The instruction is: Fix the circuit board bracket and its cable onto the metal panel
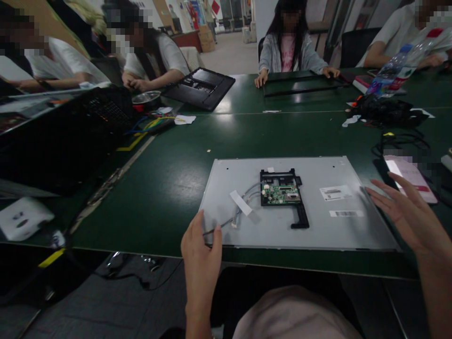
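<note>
A flat silver-grey display panel (310, 235) lies back side up on the green table before me. Near its middle sits a black plastic bracket (300, 214) around a green circuit board (280, 194). Grey cables run left from the board, with a strip of white tape (240, 203) across them. My left hand (201, 254) is at the panel's front left corner, thumb and fingers apart; whether it touches the edge I cannot tell. At the right edge, my right hand (411, 216) is open, fingers stretched out. Two white labels (334, 193) are on the panel's right part.
Right of the panel lie a phone (411, 179) and black cables (406, 139). Plastic bottles (395, 70) stand behind a black bag (384, 110). A large black screen (63, 136) stands left. Across the table, people handle a black frame (303, 89) and a black panel (201, 87).
</note>
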Demonstrator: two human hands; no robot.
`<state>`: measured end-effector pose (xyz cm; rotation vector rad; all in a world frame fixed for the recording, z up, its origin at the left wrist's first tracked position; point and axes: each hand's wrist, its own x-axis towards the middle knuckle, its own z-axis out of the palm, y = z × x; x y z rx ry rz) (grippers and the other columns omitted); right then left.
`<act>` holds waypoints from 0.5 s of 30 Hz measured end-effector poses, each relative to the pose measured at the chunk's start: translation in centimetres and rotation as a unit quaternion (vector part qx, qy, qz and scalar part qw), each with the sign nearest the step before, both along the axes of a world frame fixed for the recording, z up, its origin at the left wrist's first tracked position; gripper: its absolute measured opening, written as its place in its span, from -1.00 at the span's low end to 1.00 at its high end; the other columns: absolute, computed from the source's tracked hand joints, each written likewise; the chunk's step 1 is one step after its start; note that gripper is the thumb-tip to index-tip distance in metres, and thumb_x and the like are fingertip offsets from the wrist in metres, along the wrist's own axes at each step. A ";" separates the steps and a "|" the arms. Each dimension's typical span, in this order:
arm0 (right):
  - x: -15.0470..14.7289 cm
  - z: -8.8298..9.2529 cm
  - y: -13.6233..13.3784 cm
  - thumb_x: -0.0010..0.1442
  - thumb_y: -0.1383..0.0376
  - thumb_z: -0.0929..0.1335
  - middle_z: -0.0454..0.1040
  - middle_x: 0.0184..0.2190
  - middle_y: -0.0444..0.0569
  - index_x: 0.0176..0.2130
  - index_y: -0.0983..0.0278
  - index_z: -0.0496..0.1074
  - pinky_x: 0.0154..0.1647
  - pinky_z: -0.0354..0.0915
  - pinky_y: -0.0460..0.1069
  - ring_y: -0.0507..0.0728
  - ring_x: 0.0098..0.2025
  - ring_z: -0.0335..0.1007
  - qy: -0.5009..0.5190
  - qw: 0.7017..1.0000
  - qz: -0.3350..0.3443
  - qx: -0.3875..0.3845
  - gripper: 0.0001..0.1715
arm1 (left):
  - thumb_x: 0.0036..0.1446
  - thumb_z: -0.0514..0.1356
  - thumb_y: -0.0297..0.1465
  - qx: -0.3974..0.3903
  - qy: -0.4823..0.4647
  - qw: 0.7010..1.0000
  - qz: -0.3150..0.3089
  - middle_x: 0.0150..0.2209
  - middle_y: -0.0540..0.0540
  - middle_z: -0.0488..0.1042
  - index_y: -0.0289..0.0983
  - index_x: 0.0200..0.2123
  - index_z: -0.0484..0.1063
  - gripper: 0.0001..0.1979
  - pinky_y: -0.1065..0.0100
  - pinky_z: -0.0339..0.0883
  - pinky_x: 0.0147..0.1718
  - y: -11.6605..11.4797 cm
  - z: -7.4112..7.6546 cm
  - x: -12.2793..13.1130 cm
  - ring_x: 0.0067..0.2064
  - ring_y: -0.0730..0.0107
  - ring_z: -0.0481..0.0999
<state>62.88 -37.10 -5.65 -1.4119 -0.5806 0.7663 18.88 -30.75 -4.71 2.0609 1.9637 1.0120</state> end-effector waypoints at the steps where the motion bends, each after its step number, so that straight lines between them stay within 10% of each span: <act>1: -0.1 0.0 0.0 0.01 0.07 0.53 0.50 0.06 0.07 0.17 0.04 0.34 0.31 0.15 0.26 0.33 0.19 0.39 0.005 1.000 -0.004 0.006 -0.24 | 0.26 0.11 -0.24 0.000 -0.009 1.000 0.001 0.15 -0.31 0.37 -0.29 0.25 0.24 -0.48 -0.01 0.23 0.17 0.1 0.1 -0.1 0.17 0.01 0.36; 15: -0.8 -0.6 0.5 0.12 0.06 0.45 0.37 0.21 0.10 0.29 -0.03 0.16 0.30 0.11 0.31 0.34 0.22 0.34 -0.022 0.999 0.037 0.003 -0.17 | 0.26 0.12 -0.38 0.095 0.054 0.994 -0.004 0.13 -0.25 0.38 -0.21 0.06 0.40 -0.70 -0.01 0.18 0.19 -1.6 0.9 1.5 0.18 0.08 0.35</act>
